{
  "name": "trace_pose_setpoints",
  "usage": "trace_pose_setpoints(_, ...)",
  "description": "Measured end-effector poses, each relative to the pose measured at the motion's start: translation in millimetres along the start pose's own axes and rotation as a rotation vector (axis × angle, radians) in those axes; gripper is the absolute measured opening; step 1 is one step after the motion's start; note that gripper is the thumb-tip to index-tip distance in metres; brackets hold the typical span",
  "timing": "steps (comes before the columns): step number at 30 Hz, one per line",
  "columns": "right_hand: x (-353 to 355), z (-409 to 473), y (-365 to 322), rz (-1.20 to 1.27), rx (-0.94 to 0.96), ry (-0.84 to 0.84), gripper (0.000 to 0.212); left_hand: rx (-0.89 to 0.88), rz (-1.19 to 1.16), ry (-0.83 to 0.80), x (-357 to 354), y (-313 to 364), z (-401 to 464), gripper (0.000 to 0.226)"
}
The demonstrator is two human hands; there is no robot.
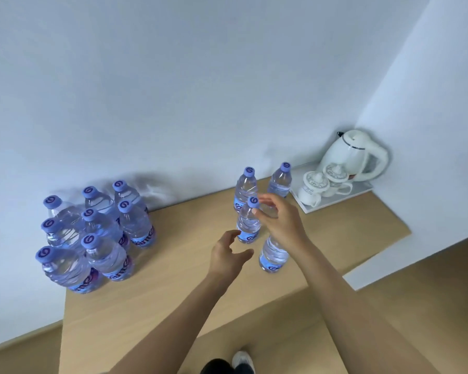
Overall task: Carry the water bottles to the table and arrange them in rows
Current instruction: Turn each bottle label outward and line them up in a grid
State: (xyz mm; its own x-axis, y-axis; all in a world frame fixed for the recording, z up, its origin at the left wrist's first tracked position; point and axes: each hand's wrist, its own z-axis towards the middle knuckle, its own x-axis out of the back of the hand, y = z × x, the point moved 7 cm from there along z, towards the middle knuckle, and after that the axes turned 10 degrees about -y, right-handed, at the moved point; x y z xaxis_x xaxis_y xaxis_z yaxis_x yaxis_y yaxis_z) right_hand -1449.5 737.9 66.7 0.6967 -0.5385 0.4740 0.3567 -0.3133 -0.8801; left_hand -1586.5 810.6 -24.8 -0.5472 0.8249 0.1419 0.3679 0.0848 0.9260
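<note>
Right hand (277,222) hangs over the top of the nearest bottle (273,256), fingers loosely curled around its upper part, though I can't tell if it's really gripping or just letting go. Left hand (229,253) is relaxed and holding nothing, just beside the middle bottle (247,225). On the head view, four bottles stand on the right side of the table (173,279), two at the back near the wall and two in front, so rows look started. The big cluster of bottles (92,233) on the left end seems unsorted, so I'd say most of the job is left. Plenty of bare wood between the groups; watch the white tray (335,202) with the kettle (354,155) on the right, and the cluster sits close to the left edge
</note>
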Motion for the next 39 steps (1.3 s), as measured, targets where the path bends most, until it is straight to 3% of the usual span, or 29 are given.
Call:
trace_pose_setpoints(7,21,-21,70,0.107,-0.192,-0.090,0.054,0.002,0.034,-0.023,-37,3,11,0.055)
trace_pose_setpoints(18,-5,-21,123,0.259,-0.275,-0.109,0.044,0.086,0.042,0.041,-39,-16,8,0.057)
trace_pose_setpoints(29,-20,-17,116,0.255,-0.272,-0.036,0.017,0.149,0.020,0.001,-14,-32,-1,0.067)
trace_pose_setpoints(39,-57,-5,36,0.400,-0.259,-0.065,0.027,0.150,0.055,-0.181,32,-29,-21,0.086)
